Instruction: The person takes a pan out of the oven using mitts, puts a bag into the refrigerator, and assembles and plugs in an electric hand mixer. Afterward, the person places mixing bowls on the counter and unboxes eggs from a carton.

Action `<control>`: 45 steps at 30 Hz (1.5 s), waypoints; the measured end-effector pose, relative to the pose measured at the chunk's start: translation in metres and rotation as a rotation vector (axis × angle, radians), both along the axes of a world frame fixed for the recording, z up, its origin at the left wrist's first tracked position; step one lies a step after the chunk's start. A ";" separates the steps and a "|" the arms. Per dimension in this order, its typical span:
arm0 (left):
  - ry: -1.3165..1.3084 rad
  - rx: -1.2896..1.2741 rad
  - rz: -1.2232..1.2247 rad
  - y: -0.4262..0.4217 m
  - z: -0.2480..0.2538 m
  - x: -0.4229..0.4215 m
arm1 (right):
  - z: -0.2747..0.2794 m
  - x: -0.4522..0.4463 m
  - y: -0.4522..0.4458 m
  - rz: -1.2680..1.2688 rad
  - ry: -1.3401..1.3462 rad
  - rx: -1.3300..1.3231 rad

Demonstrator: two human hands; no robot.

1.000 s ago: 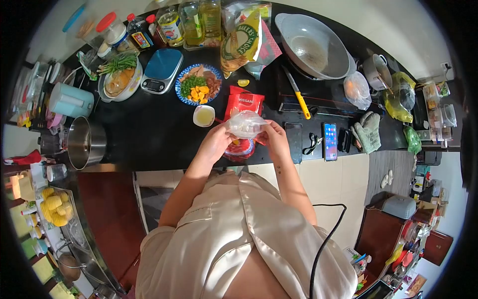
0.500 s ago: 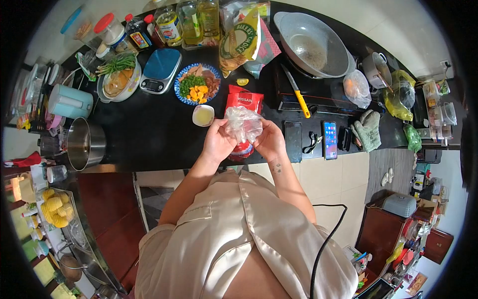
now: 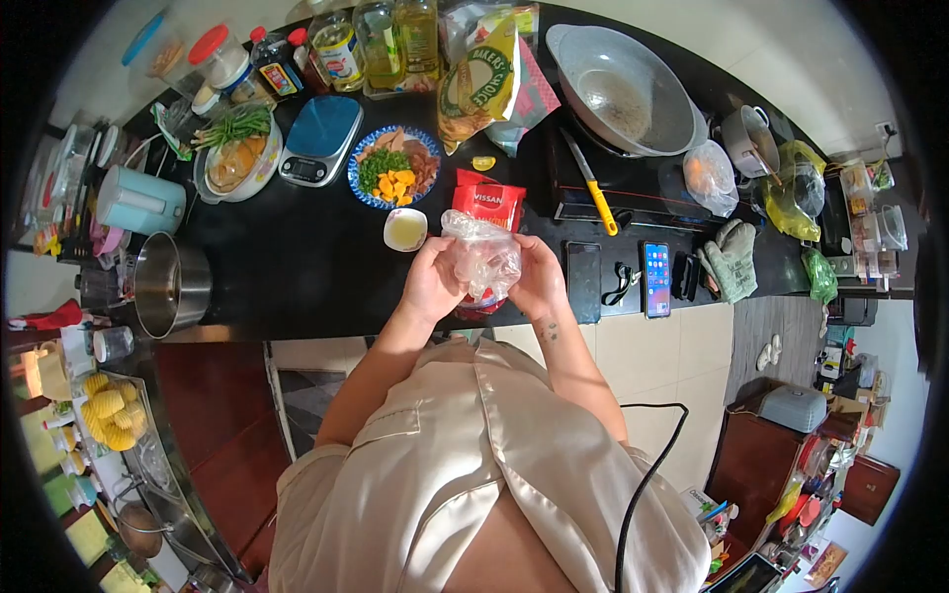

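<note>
Plastic [image 3: 484,262], clear and crumpled, is gripped in front of me, just above the counter [image 3: 297,267], near its front edge. My left hand [image 3: 433,279] has thumb and fingers clamped on its left side, and my right hand [image 3: 539,282] pinches the right side, so the bundle sits bunched between the two, its creases catching the light. Right behind it lies a red packet [image 3: 489,198] lettered VISSAN, partly covered by what I hold; a bit more red shows below, too hidden for me to name. Beyond my left hand stands a small white dish [image 3: 389,235] with pale liquid in it, and past that a blue-rimmed plate [image 3: 353,176] bears chopped greens, orange chunks and pieces of meat. The scale [image 3: 326,124] is just beside the plate, on its left. A yellow wedge [image 3: 483,163] lies beyond the packet, near the tall Bakers' Choice bag [image 3: 479,94]. Over to the right, a yellow-handled knife [image 3: 599,206] rests across the front of the stove [image 3: 571,210], below the grey pan [image 3: 674,104]. Nearest my right hand is a dark phone [image 3: 583,282]; farther along lie a lit phone [image 3: 655,280] and a grey glove [image 3: 732,262].
</note>
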State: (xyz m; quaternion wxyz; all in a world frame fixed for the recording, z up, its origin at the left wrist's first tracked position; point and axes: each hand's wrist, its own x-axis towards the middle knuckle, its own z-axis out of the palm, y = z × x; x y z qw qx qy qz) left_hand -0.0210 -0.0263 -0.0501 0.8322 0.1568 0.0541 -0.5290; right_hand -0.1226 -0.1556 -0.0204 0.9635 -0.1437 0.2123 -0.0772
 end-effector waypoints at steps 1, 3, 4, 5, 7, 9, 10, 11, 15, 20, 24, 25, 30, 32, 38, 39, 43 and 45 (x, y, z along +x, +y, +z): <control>-0.001 0.000 0.000 0.001 0.001 0.000 | -0.006 0.001 -0.002 0.017 0.022 0.005; 0.004 -0.066 -0.029 0.001 0.007 0.002 | -0.007 0.002 -0.004 0.031 0.042 0.011; 0.003 -0.067 -0.030 0.002 0.008 0.003 | -0.004 0.001 -0.006 0.054 -0.015 -0.001; -0.042 -0.066 -0.056 0.003 0.009 0.005 | -0.002 0.001 -0.008 0.077 -0.073 -0.013; -0.090 -0.064 -0.082 0.005 0.009 0.012 | -0.010 -0.003 -0.016 0.073 -0.200 0.007; -0.185 -0.192 -0.264 0.007 0.006 0.019 | 0.003 -0.005 -0.015 0.029 -0.164 0.013; -0.184 -0.192 -0.266 0.005 0.017 0.018 | 0.013 -0.004 -0.016 0.027 -0.162 0.013; -0.236 -0.083 -0.237 0.002 0.028 0.017 | 0.022 -0.003 -0.018 0.112 -0.054 -0.171; -0.468 0.005 -0.214 -0.003 0.031 0.029 | 0.013 0.000 -0.035 0.286 -0.069 -0.423; -0.528 -0.029 -0.306 0.005 0.008 0.035 | 0.000 -0.002 -0.047 0.324 -0.142 -0.604; -0.560 0.133 -0.239 0.002 0.027 0.029 | 0.013 0.005 -0.040 0.227 -0.023 -0.661; -0.560 0.198 -0.220 0.000 0.030 0.028 | 0.015 0.006 -0.039 0.223 0.063 -0.773; -0.746 0.224 -0.257 0.007 0.010 0.031 | 0.004 0.003 -0.042 0.313 0.024 -0.871; -0.635 0.138 -0.356 0.009 0.022 0.035 | 0.012 0.003 -0.040 0.299 0.084 -0.841; -0.565 0.304 -0.388 0.001 0.023 0.033 | -0.001 0.012 -0.055 0.188 -0.072 -0.578; -0.566 0.304 -0.389 0.001 0.023 0.033 | 0.002 0.012 -0.055 0.187 -0.072 -0.578; -0.967 0.396 -0.355 0.007 0.009 0.037 | 0.003 0.005 -0.058 0.381 0.048 -1.050; -1.158 0.440 -0.329 0.011 -0.005 0.043 | -0.001 0.002 -0.057 0.670 0.049 -1.475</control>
